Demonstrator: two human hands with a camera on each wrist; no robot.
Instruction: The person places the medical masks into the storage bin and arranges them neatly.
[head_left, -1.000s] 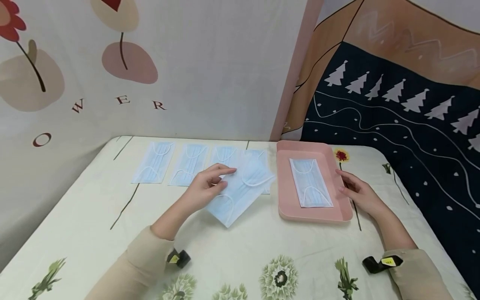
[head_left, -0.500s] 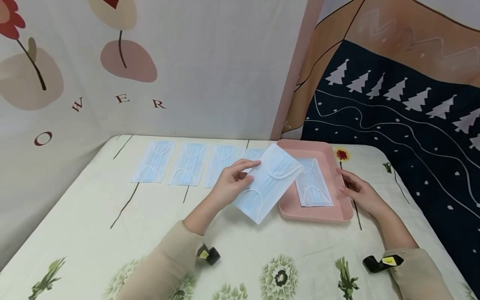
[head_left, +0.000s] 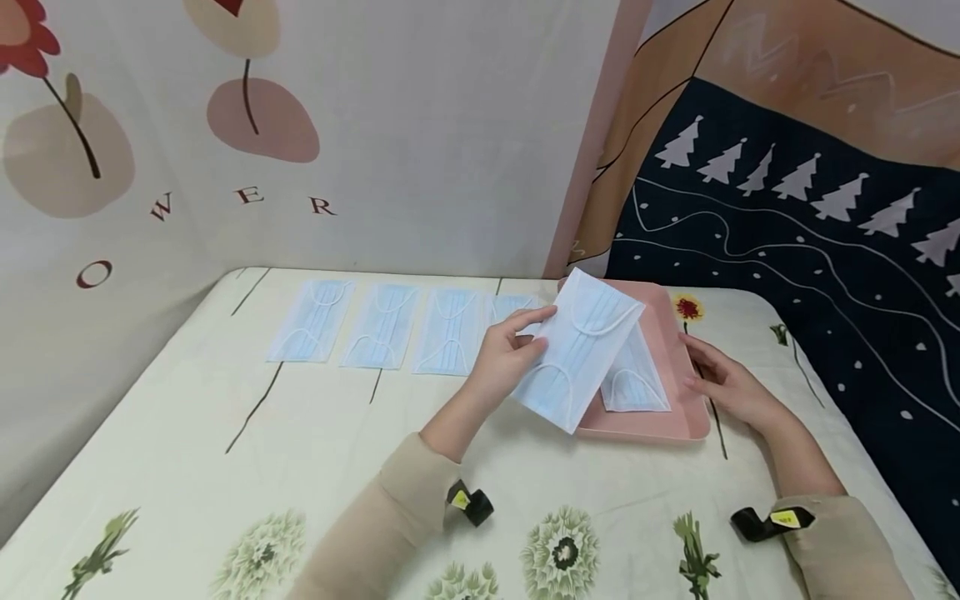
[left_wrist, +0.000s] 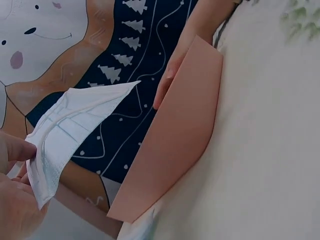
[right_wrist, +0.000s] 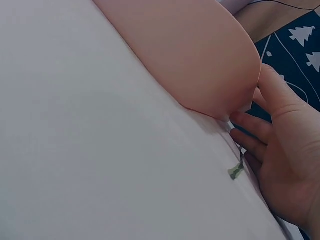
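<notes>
A person in beige sleeves (head_left: 375,521) sits or stands at a table spread with a flower-printed cloth (head_left: 300,442). The left hand (head_left: 506,354) pinches a pale blue face mask (head_left: 581,346) between thumb and fingers, holding it raised and tilted, so that from head height it covers the left part of a pink tray (head_left: 663,321). The right hand (head_left: 738,392) grips the tray's right edge, thumb and fingertips close together at the rim. Another mask (head_left: 637,387) lies in the tray, partly hidden behind the raised one. Left of the tray, four more masks (head_left: 381,325) lie side by side, the last partly covered by the left hand. Behind hangs dark fabric (head_left: 750,221) with white trees.
</notes>
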